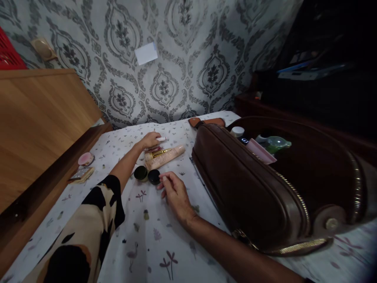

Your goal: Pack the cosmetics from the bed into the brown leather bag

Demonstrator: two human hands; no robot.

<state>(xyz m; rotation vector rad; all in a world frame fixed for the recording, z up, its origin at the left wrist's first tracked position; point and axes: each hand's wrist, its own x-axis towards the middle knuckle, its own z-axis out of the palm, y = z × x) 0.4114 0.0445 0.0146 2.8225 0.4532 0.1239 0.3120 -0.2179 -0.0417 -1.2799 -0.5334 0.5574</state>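
Observation:
My left hand reaches across the sheet, its fingers closed on a small white tube whose end sticks out to the right. Just below it lie a slim gold-coloured tube and a larger peach squeeze tube, side by side. Nearer to me stand two small round dark cosmetic jars, a greenish-black jar and a black jar. The fingertips of my right hand are at the black jar's right edge, loosely bent and apart; whether they touch it is hard to tell.
A large brown bag stands unzipped on the right, with a pink item, a white-capped container and a clear green-tinted bottle inside. A pink round compact and a flat palette lie left by the wooden furniture.

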